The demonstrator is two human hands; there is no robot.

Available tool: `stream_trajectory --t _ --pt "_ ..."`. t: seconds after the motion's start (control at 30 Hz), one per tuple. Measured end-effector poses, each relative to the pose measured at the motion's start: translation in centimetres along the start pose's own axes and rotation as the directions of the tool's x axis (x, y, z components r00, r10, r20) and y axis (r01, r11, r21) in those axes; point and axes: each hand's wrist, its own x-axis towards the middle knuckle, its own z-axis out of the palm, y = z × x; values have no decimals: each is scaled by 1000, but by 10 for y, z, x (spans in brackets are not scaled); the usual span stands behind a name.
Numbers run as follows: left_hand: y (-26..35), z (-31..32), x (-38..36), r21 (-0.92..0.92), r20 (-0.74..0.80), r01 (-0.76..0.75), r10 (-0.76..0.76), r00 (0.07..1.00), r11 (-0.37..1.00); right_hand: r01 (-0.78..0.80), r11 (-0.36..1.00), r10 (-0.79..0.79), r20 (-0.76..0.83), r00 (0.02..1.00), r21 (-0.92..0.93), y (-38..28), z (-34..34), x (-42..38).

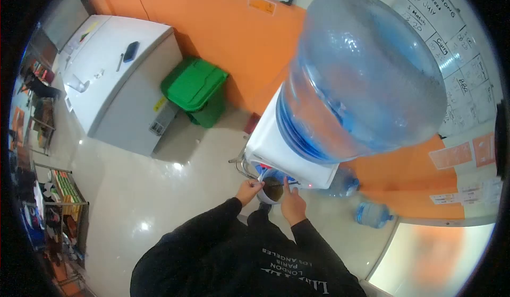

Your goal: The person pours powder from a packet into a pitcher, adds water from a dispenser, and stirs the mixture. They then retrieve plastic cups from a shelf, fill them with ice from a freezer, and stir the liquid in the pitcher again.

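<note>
A white cup (262, 196) with something brownish-green inside is held under the front of a white water dispenser (297, 165). My left hand (248, 192) pinches at the cup's left rim, beside a small white piece that I cannot make out. On the right side of the cup, my right hand (294, 207) has its index finger raised near the dispenser's blue tap area, with the other fingers bent against the cup, partly hidden. A large blue water bottle (366, 79) sits upside down on the dispenser.
A green lidded bin (194, 84) stands by the orange wall (239, 37). Left of it is a white chest freezer (133, 90) with a phone (130, 52) on top. Water bottles (373, 214) lie on the floor at right. Shelves (66, 185) line the far left.
</note>
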Motion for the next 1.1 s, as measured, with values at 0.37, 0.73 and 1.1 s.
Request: stream_trajectory --t 0.37,0.73,1.1 --pt "1 3 0 -7 6 -39 39 999 999 -28 1000 28 33 999 -11 8 2 2" --pt "5 0 -3 38 -13 -40 40 999 998 -3 1000 4 42 999 -17 2 -4 2" --pt "10 1 -6 18 -19 -12 12 1000 1000 -14 1000 15 66 998 -13 3 -5 4"
